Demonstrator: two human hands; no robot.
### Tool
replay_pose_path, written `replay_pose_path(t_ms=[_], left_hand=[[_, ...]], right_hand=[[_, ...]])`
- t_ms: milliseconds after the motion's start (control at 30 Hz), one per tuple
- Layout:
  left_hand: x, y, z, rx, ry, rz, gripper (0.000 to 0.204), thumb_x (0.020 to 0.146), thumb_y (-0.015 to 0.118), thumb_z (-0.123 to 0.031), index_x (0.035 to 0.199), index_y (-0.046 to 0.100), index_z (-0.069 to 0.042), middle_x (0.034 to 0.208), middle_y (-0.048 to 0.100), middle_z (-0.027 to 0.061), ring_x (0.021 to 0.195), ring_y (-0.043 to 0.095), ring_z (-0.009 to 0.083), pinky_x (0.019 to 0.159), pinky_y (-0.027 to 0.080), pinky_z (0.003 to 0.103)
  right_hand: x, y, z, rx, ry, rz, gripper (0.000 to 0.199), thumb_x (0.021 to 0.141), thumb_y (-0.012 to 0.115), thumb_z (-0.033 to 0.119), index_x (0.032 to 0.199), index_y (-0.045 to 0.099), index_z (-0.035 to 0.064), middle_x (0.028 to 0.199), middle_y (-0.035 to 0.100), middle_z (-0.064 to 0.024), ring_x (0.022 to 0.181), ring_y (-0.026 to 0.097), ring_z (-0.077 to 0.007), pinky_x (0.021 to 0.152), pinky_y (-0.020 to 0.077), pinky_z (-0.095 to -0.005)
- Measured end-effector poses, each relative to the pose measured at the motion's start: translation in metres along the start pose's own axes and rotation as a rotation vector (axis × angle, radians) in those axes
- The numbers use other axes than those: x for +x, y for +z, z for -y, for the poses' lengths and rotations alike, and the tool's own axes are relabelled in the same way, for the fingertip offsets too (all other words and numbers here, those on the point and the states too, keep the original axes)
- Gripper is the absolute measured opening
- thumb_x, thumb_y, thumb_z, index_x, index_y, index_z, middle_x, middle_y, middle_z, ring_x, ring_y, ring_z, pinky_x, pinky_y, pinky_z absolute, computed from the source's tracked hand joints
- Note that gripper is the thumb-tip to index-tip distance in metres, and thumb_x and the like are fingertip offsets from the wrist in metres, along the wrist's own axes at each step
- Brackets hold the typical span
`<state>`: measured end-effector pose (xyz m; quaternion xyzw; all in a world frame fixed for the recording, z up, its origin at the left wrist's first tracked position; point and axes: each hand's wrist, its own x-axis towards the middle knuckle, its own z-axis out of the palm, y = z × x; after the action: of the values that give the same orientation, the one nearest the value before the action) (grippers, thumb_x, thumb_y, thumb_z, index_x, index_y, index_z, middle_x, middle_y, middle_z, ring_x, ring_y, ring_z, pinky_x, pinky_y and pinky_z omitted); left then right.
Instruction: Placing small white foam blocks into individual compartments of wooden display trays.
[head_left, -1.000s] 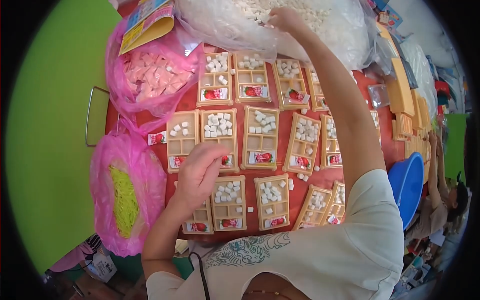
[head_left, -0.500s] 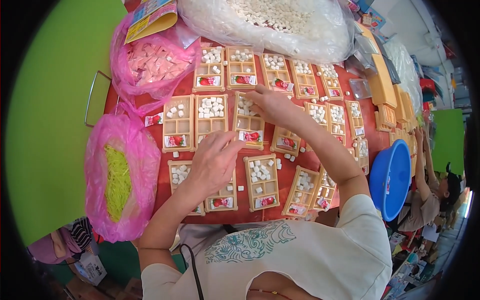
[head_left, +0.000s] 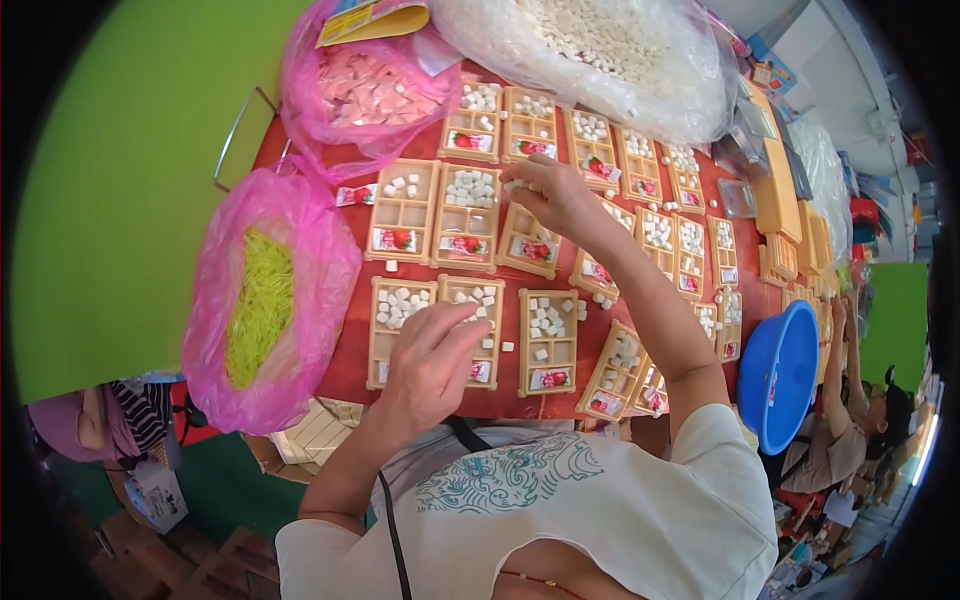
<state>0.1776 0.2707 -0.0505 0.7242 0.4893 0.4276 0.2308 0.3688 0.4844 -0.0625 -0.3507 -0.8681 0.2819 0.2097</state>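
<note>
My right hand (head_left: 558, 200) is over a tan divided tray (head_left: 530, 240) in the middle row, fingers bent together at its top compartment. White cubes show at the fingertips, but I cannot tell whether they are pinched or lie in the tray. A strawberry-printed sachet (head_left: 532, 249) lies in its lower compartment. To its left, another tray (head_left: 437, 232) has white cubes (head_left: 470, 188) grouped in its top. My left hand (head_left: 435, 358) hovers over two front-row trays, fingers loosely stretched and apart, partly hiding them. Nothing shows in it.
Pink bags hold pink sachets (head_left: 375, 95) and yellow-green shredded filler (head_left: 262, 310) on the left. A big clear bag of white cubes (head_left: 600, 40) lies at the back. Right are stacked trays (head_left: 780, 200), a blue basin (head_left: 780, 375) and another person (head_left: 850, 420). Loose cubes dot the red table.
The whole view has shifted, with the table lying further right and higher. My left hand has drawn back toward me. The tray under my right hand now sits more tilted.
</note>
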Motion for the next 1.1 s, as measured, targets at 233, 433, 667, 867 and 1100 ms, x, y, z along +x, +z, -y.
replay_pose_path(t_ms=[233, 433, 667, 867, 1100], left_hand=[[-0.017, -0.006, 0.012, 0.028, -0.063, -0.072, 0.025, 0.081, 0.062, 0.002, 0.106, 0.065, -0.001, 0.111, 0.062, 0.0161, 0.102, 0.060, 0.0356, 0.090, 0.047, 0.045], [-0.024, -0.020, 0.024, 0.050, -0.077, -0.114, 0.026, 0.081, 0.062, 0.002, 0.106, 0.065, -0.001, 0.111, 0.062, 0.0164, 0.101, 0.060, 0.0355, 0.089, 0.047, 0.044], [-0.013, -0.042, 0.045, 0.071, -0.089, -0.125, 0.028, 0.080, 0.061, 0.004, 0.108, 0.065, 0.000, 0.111, 0.062, 0.0168, 0.101, 0.060, 0.0358, 0.087, 0.047, 0.044], [0.039, -0.068, 0.069, 0.488, -0.051, -0.033, 0.022, 0.079, 0.060, -0.002, 0.100, 0.066, -0.004, 0.100, 0.061, 0.0113, 0.091, 0.058, 0.0301, 0.082, 0.042, 0.043], [0.086, -0.050, 0.106, 0.833, -0.044, 0.110, 0.007, 0.076, 0.063, -0.009, 0.081, 0.068, -0.009, 0.079, 0.057, 0.0090, 0.085, 0.056, 0.0250, 0.081, 0.036, 0.046]], right_hand=[[0.064, 0.051, 0.033, -0.063, -0.150, -0.077, 0.020, 0.084, 0.065, 0.006, 0.104, 0.067, 0.0036, 0.099, 0.063, -0.0165, 0.090, 0.064, -0.0350, 0.078, 0.0516, -0.0423], [0.087, 0.089, 0.030, -0.176, -0.157, 0.096, 0.045, 0.079, 0.067, 0.004, 0.123, 0.058, 0.0067, 0.113, 0.056, -0.0168, 0.095, 0.062, -0.0370, 0.082, 0.0524, -0.0443], [0.087, 0.011, -0.003, 0.004, -0.145, -0.247, 0.031, 0.085, 0.059, -0.006, 0.112, 0.067, 0.0053, 0.100, 0.068, -0.0098, 0.089, 0.067, -0.0217, 0.077, 0.0544, -0.0314], [0.137, -0.108, -0.119, -0.564, 0.074, -0.601, 0.021, 0.090, 0.056, 0.011, 0.104, 0.071, 0.0072, 0.101, 0.070, -0.0170, 0.091, 0.068, -0.0324, 0.082, 0.0527, -0.0390], [0.143, -0.131, -0.277, -0.689, 0.474, 0.025, 0.026, 0.082, 0.057, 0.018, 0.098, 0.068, 0.0010, 0.100, 0.068, -0.0225, 0.093, 0.066, -0.0368, 0.082, 0.0503, -0.0443]])
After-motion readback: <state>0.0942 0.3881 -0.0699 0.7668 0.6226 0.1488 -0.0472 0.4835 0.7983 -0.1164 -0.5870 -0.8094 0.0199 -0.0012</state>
